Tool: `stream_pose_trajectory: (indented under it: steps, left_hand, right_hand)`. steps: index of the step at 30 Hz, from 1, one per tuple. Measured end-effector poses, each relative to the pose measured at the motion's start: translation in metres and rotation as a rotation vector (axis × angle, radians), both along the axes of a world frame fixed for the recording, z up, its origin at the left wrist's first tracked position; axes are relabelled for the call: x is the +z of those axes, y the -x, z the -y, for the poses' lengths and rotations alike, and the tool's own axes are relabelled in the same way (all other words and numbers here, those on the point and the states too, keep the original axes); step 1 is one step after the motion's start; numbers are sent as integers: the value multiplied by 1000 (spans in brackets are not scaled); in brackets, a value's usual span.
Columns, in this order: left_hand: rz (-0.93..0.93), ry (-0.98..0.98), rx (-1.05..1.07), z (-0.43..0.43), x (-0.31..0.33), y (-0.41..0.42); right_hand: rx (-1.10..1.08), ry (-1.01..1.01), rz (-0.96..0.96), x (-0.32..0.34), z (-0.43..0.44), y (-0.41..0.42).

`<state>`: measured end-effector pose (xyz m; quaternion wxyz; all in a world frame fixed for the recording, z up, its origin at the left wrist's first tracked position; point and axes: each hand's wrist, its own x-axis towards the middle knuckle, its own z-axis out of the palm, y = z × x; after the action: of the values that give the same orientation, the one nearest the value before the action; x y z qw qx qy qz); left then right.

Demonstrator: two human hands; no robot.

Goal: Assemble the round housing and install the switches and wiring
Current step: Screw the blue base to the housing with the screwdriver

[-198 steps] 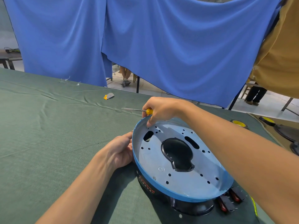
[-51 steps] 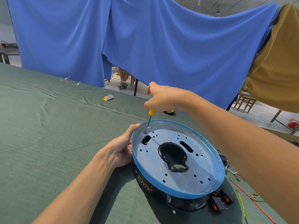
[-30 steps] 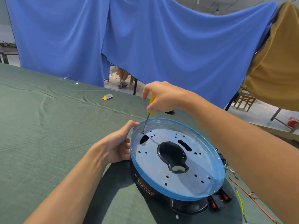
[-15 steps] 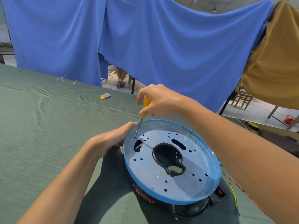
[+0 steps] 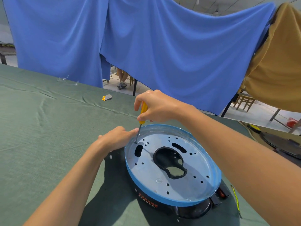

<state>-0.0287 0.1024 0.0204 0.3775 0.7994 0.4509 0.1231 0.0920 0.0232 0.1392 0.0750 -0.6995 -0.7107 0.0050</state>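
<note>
Head camera is looking down at a round housing sitting on a green cloth table, close to the person. A grey metal plate with many small holes is facing up, a blue rim is going all around it, and a black base is lying under it. The right hand is wrapping its fingers around the yellow handle of a screwdriver. The screwdriver is standing almost straight up, its thin tip pressing into a small hole at the plate's far left edge. The left hand is resting against the outside of the rim with fingers held out, gripping nothing; one fingertip is touching the rim right beside the screwdriver's shaft. Red switches are poking out under the housing's near right side, with a yellow-green wire lying on the cloth nearby.
</note>
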Motion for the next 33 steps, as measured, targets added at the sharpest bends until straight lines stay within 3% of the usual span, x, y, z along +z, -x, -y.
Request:
stream_pose_trajectory:
  steps: [8, 13, 18, 21, 24, 28, 33]
  left_hand:
    - [472, -101, -59, 6, 7, 6]
    - [332, -217, -203, 8, 14, 15]
    - [585, -252, -181, 16, 8, 10]
    - [597, -350, -61, 19, 1, 2]
    - [626, -303, 10, 17, -1, 1]
    - [593, -291, -10, 12, 0, 2]
    - [572, -342, -80, 10, 0, 1]
  right_hand:
    - [-95, -120, 73, -10, -4, 1]
    - [-229, -155, 118, -18, -7, 7]
    - [-255, -46, 55, -7, -4, 14]
    - [-244, 47, 12, 0, -1, 21]
    - [-201, 80, 65, 4, -1, 26]
    - [-31, 13, 143, 16, 2, 25]
    - [-51, 3, 136, 19, 5, 22]
